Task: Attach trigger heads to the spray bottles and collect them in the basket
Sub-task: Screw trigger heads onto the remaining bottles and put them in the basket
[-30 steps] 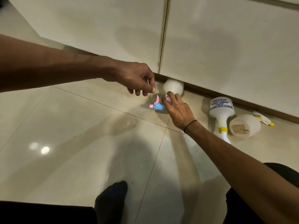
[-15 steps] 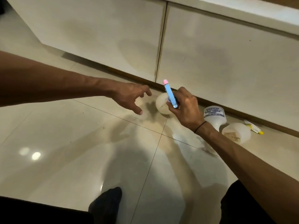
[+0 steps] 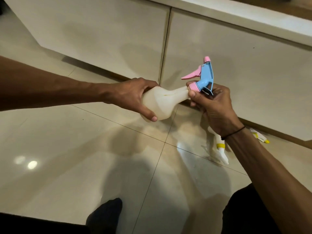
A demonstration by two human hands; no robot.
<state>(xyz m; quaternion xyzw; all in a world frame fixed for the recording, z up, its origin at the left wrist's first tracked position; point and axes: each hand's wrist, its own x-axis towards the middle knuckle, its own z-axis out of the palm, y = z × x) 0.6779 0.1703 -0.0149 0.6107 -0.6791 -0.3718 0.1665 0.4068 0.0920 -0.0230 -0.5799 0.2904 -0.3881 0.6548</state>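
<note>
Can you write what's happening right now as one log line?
left hand: holds white bottle | right hand: holds blue-pink trigger head at neck | basket: unseen

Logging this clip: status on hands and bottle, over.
Left hand grips bottle. Right hand holds trigger head at its neck, collar not visibly seated. Nothing in the way; no basket in view.

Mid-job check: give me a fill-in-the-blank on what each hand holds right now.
1. The left hand grips the translucent white plastic ____.
2. The right hand holds the blue trigger head with the ____ lever.
3. Its collar meets the bottle's ____.
4. A yellow-collared white bottle lies on the tiled ____.

Missing: bottle; pink; neck; floor
</note>
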